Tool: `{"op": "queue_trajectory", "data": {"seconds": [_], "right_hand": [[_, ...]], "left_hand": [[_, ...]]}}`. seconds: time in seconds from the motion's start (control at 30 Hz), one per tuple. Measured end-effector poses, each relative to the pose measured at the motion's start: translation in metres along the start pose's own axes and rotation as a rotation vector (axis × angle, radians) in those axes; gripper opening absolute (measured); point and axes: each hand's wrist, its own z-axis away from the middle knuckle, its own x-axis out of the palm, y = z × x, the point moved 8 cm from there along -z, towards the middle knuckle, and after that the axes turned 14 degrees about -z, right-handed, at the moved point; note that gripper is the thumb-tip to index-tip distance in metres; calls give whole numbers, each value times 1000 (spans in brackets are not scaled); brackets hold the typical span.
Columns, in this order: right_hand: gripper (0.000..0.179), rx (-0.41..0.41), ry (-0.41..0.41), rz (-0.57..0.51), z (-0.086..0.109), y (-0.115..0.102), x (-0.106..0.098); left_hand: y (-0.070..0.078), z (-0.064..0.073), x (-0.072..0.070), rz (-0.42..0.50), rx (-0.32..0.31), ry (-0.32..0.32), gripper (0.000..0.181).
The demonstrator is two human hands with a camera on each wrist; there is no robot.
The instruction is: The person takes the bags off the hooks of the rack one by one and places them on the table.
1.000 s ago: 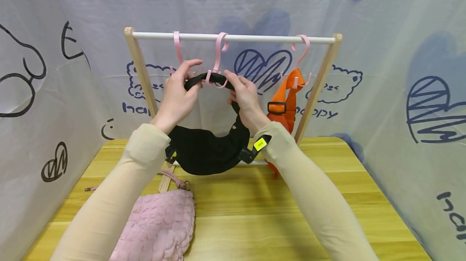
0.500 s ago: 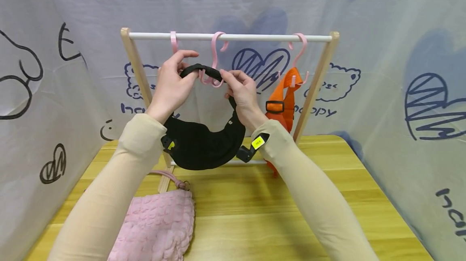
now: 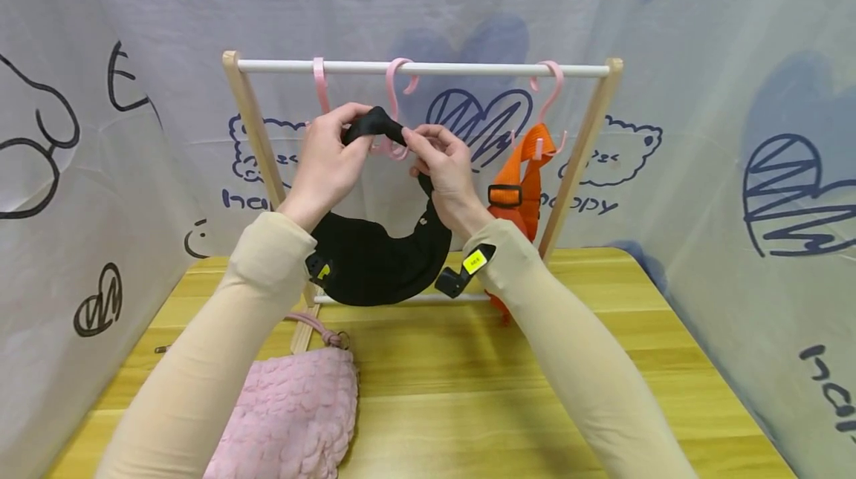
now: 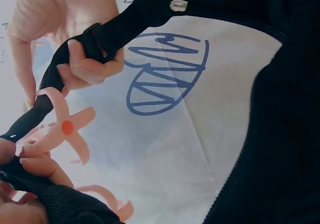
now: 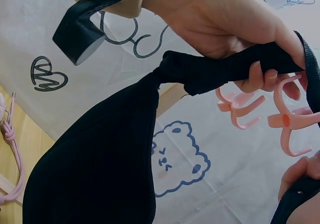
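A black crescent-shaped bag [image 3: 381, 260] hangs below both hands, zip visible in the right wrist view. My left hand [image 3: 328, 160] grips its strap [image 3: 377, 121] on the left, the strap arching up between the hands. On the other side, my right hand [image 3: 446, 171] pinches the strap between thumb and fingers. Between the hands is the middle pink hook [image 3: 392, 85], its lower prongs partly hidden behind the strap in the head view. The left wrist view shows the pronged hook [image 4: 67, 128] right at the strap, one prong tip overlapping it.
A wooden rack with a white rail [image 3: 468, 70] stands on the table [image 3: 468, 405]. An orange bag [image 3: 521, 182] hangs from the right pink hook [image 3: 552, 93]. Another pink hook [image 3: 321, 85] is at left. A pink quilted bag [image 3: 294, 405] lies front left.
The strap, earlier behind a front prong of the middle hook, now arches higher and covers the prongs. My left hand has shifted right over the last half second; the right has barely moved.
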Motion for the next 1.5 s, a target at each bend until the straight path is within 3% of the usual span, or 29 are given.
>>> {"op": "queue_trajectory", "data": {"seconds": [0.3,0.47,0.67,0.83,1.0,1.17,1.33,1.5], "right_hand": [[14,-4,-39,-8,3,2,-5],[13,31,-70,4,8,11,-11],[5,69,-122,94,14,24,-21],[21,90,-147,190,18,33,-30],[16,30,-147,227,17,28,-31],[8,-85,-116,306,12,13,-30],[17,-129,-126,316,5,3,-23],[31,-177,-137,403,1,-8,-14]], "left_hand": [[-3,7,13,28,70,-65,25],[-5,9,15,45,93,-63,24],[-5,8,13,42,114,-42,23],[-6,8,12,31,110,-34,23],[-7,7,15,34,103,-53,24],[-6,7,15,30,104,-56,24],[-7,6,16,27,99,-59,24],[-6,6,18,22,99,-64,23]]}}
